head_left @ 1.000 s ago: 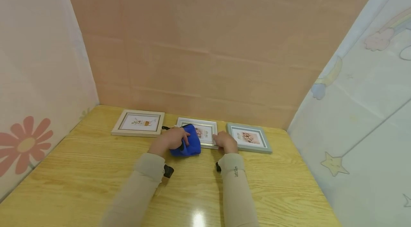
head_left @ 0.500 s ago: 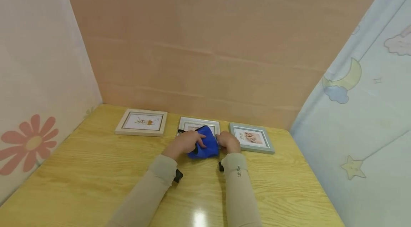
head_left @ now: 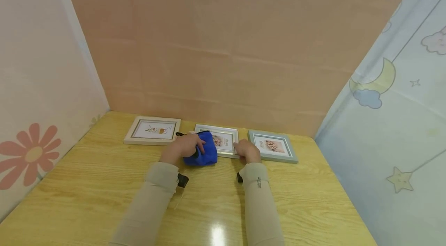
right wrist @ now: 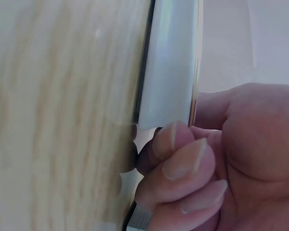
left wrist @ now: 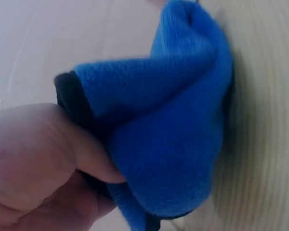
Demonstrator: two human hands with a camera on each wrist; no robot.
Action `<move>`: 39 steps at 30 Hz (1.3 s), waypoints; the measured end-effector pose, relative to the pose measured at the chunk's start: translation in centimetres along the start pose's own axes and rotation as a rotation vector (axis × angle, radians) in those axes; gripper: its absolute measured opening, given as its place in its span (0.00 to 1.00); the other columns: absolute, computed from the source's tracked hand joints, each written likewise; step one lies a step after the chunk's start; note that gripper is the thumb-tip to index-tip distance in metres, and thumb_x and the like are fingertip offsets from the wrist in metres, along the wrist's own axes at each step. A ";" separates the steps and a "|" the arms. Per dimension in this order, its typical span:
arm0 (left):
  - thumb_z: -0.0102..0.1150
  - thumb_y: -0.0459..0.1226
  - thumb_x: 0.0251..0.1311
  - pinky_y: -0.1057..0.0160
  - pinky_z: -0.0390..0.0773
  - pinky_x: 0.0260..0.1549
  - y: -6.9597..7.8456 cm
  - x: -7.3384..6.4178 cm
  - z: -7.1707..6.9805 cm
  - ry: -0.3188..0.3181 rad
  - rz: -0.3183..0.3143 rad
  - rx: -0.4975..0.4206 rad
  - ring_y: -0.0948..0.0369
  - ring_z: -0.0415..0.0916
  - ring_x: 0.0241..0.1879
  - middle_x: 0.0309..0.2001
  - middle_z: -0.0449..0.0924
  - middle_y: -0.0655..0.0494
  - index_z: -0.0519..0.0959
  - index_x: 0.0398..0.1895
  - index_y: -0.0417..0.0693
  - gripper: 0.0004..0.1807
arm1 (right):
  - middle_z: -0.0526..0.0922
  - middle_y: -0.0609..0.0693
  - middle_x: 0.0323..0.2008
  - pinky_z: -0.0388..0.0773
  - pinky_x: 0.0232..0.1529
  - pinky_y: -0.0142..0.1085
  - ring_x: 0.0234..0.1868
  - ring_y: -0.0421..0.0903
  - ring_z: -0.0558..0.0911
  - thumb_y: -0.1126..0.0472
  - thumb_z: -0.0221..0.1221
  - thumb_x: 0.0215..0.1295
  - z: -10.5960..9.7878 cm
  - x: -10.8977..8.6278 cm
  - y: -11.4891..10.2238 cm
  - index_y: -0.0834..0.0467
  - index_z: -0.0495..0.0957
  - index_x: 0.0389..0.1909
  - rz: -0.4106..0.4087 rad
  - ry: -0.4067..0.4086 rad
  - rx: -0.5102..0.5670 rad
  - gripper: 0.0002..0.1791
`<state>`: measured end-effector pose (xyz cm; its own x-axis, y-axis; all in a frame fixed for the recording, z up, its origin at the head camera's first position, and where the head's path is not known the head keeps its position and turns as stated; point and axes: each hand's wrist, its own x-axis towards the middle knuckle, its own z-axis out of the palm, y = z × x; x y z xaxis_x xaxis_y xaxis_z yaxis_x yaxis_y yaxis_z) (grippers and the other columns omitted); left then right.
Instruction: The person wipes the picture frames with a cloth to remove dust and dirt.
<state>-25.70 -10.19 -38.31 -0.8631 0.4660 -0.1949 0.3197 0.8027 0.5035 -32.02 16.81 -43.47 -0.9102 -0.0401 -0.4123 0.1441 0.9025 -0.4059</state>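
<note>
Gripping a bunched blue cloth (head_left: 206,152), the left hand (head_left: 182,147) in the head view has it at the left part of a silver frame (head_left: 224,141), and hides this part. The frame lies on the worktop (head_left: 303,203) between a wooden frame (head_left: 153,130) and a grey-green frame (head_left: 273,146). The right hand (head_left: 248,151) holds its near right corner; these fingertips are difficult to see. Both sleeves (head_left: 263,207) are cut off below.

In the left wrist view, the thumb presses the cloth, while the other fingers are partly hidden and blurred.

In the right wrist view, fingers curl at the silver frame's end; the thumb's tip is hidden behind its edge, and the frame runs out at the top.
</note>
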 end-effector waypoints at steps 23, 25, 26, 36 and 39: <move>0.45 0.16 0.71 0.45 0.75 0.77 1.5 1.0 1.9 0.110 -0.014 0.067 0.42 0.69 0.81 0.74 0.81 0.53 0.94 0.51 0.56 0.33 | 0.75 0.50 0.17 0.79 0.32 0.45 0.19 0.47 0.76 0.48 0.46 0.87 0.4 1.1 0.9 0.60 0.80 0.30 -0.040 0.047 -0.046 0.27; 0.47 0.18 0.74 0.45 0.78 0.74 1.2 0.6 1.2 0.152 -0.058 0.073 0.42 0.73 0.78 0.73 0.82 0.50 0.93 0.53 0.56 0.29 | 0.76 0.50 0.16 0.78 0.30 0.44 0.18 0.46 0.76 0.47 0.47 0.86 0.3 1.3 0.9 0.59 0.81 0.29 -0.034 0.054 -0.040 0.28; 0.48 0.20 0.74 0.44 0.80 0.72 1.1 0.5 0.8 0.182 -0.082 0.078 0.41 0.74 0.77 0.73 0.81 0.48 0.92 0.57 0.55 0.28 | 0.76 0.49 0.16 0.78 0.29 0.43 0.17 0.46 0.76 0.46 0.47 0.86 0.4 1.7 1.1 0.59 0.81 0.29 -0.033 0.054 -0.037 0.28; 0.49 0.24 0.79 0.31 0.72 0.75 1.4 3.0 2.2 0.400 -0.189 0.153 0.31 0.64 0.81 0.81 0.69 0.38 0.73 0.80 0.50 0.29 | 0.74 0.47 0.12 0.77 0.21 0.40 0.13 0.44 0.75 0.43 0.46 0.85 1.1 4.2 2.5 0.54 0.78 0.21 0.013 0.020 0.029 0.31; 0.44 0.23 0.81 0.29 0.68 0.77 1.3 3.8 3.2 0.343 -0.194 0.155 0.29 0.59 0.82 0.81 0.69 0.38 0.76 0.77 0.51 0.29 | 0.75 0.47 0.12 0.77 0.21 0.40 0.13 0.43 0.75 0.43 0.46 0.85 1.2 3.7 2.2 0.55 0.79 0.23 0.015 0.016 0.025 0.30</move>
<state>-27.29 -6.18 -41.04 -0.9848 0.1709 0.0310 0.1709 0.9220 0.3474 -34.62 18.13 -46.87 -0.9139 -0.0191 -0.4055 0.1677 0.8919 -0.4200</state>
